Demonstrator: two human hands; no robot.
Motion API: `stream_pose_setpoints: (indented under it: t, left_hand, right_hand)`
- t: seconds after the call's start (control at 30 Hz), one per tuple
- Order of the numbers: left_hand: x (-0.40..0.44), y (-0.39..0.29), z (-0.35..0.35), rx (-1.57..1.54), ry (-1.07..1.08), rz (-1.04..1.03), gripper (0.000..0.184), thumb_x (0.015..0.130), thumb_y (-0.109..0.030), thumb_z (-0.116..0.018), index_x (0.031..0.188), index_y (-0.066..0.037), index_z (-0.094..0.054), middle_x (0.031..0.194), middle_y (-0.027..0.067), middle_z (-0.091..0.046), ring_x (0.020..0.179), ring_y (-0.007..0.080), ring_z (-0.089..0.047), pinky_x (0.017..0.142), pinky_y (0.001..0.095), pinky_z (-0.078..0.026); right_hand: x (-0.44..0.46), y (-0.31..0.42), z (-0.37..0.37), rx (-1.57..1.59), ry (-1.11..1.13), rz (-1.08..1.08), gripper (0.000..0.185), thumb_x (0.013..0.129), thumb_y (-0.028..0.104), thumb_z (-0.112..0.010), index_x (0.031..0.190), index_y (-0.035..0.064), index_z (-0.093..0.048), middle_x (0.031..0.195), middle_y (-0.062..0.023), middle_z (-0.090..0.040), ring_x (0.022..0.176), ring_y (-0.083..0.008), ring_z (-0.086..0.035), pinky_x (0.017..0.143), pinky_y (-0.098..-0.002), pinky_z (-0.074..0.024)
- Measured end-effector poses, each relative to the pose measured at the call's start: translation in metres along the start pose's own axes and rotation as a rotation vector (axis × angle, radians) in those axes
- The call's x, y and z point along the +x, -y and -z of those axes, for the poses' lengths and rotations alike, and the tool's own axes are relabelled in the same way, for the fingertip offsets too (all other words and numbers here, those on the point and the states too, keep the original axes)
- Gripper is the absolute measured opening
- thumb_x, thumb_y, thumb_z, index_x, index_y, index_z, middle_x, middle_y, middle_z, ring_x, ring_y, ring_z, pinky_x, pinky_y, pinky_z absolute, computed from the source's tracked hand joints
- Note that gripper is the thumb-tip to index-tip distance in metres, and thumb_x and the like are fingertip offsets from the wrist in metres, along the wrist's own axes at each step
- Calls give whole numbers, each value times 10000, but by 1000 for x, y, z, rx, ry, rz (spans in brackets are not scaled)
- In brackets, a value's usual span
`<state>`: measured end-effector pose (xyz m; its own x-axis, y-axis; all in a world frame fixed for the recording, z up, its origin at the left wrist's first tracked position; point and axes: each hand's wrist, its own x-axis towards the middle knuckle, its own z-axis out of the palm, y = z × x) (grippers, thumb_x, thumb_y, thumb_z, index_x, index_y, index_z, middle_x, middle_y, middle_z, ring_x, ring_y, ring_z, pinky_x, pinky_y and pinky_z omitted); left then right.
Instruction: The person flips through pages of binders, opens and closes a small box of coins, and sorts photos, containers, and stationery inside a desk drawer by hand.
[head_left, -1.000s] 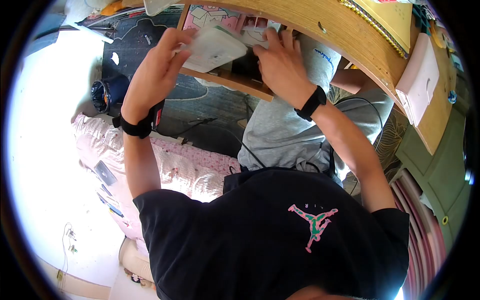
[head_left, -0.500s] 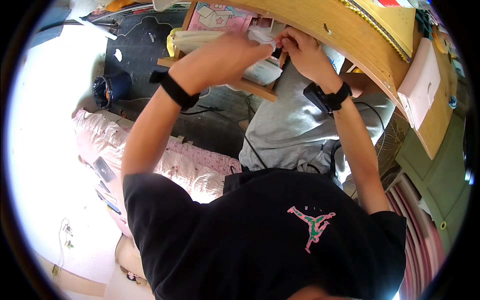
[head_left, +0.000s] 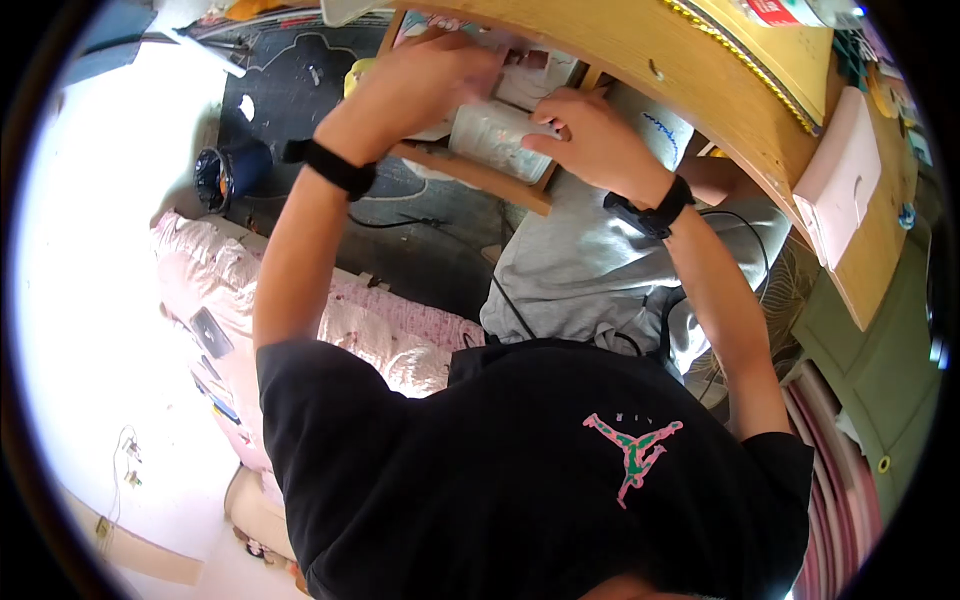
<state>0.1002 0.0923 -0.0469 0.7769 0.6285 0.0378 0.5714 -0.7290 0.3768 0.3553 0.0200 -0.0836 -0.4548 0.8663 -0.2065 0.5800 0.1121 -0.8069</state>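
Note:
A wooden drawer (head_left: 478, 180) is pulled out from under the desk. My left hand (head_left: 415, 80) is over its left part, blurred by motion, with its fingertips hard to make out. My right hand (head_left: 600, 140) is above the drawer's right edge, thumb and forefinger apart and the other fingers curled; I see nothing held in it. Below and between the hands, a clear plastic box (head_left: 492, 138) sits in the front of the drawer. Behind it are pale compartments or boxes (head_left: 540, 80), partly covered by my hands.
The wooden desk top (head_left: 600, 40) carries a yellow folder (head_left: 770, 60) and a pink case (head_left: 838, 180) near its right edge. A dark waste bin (head_left: 245, 168) stands on the floor. A phone (head_left: 211, 332) lies on the pink bedding at left. Cables (head_left: 508, 300) run near my legs.
My hands have moved apart: the left went left across the drawer, and the right lowered slightly. The small black item between them is no longer visible, and the clear box shows more fully.

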Motion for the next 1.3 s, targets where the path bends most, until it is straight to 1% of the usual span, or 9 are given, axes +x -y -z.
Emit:
stream_pose_setpoints:
  t: [0.17,0.3,0.4,0.5,0.57,1.03,1.13,1.23,1.3]
  left_hand:
    - [-19,13,19,-105,368,286,566,776,-158,-821,1301,-67,-631,1224,191,-675,1123,410,-626,974,451,-507]
    - [-18,16,23,-117,444,217,585,763,-154,-836,1303,-61,-630,1218,207,-678,1112,409,-633,971,446,-513]
    - [-18,23,18,-137,380,142,436,845,-191,-785,1237,-56,-651,1150,198,-693,1072,398,-644,931,456,-519]
    - [-10,24,14,-13,412,200,282,940,-222,-692,1154,-41,-660,1080,181,-697,1011,393,-652,891,470,-516]
    - [-15,30,4,5,321,123,234,998,-236,-611,1104,-32,-656,1040,171,-692,974,394,-652,863,485,-510]
    - [-35,38,-2,67,75,-49,375,907,-261,-737,1220,-62,-678,1200,180,-668,1118,403,-635,982,449,-514]
    - [-28,37,0,256,113,-49,308,838,-292,-762,1106,-142,-738,1009,120,-721,991,319,-698,984,406,-519]
    - [-17,34,7,220,264,-120,172,888,-121,-599,1015,-42,-683,938,188,-686,967,352,-665,903,454,-515]
    - [-14,19,-3,359,-13,-27,323,827,-340,-783,1049,-110,-737,1010,143,-714,1004,304,-704,936,412,-546]
  right_hand:
    - [0,-6,-9,104,-77,48,350,895,308,-747,1035,-8,-690,990,-178,-661,936,-342,-647,811,-410,-510]
    - [5,-8,-1,158,-38,22,367,890,343,-746,1080,34,-692,950,-129,-664,898,-272,-628,801,-381,-509]
    - [9,-14,-2,107,-44,80,316,901,278,-771,1104,50,-689,934,-58,-651,788,-159,-571,736,-301,-491]
    - [11,-8,5,182,-39,15,363,887,351,-756,1055,42,-669,942,-97,-668,871,-227,-622,809,-362,-509]
    - [13,-9,3,188,-103,52,313,904,298,-760,1034,33,-654,909,-56,-642,815,-171,-587,762,-317,-491]
    - [-14,-15,-1,731,-324,-243,236,999,242,-689,971,10,-658,839,20,-622,770,-74,-535,710,-234,-437]
    - [-22,-27,10,659,-300,-261,221,1010,241,-674,986,21,-660,847,24,-618,781,-64,-526,712,-229,-424]
    - [-32,-42,17,649,-299,-260,198,1030,280,-633,1080,88,-634,998,41,-618,919,-62,-553,800,-246,-450]
    - [-37,-44,20,694,-380,-259,181,1029,261,-637,1083,88,-628,1025,33,-619,938,-75,-562,822,-260,-465]
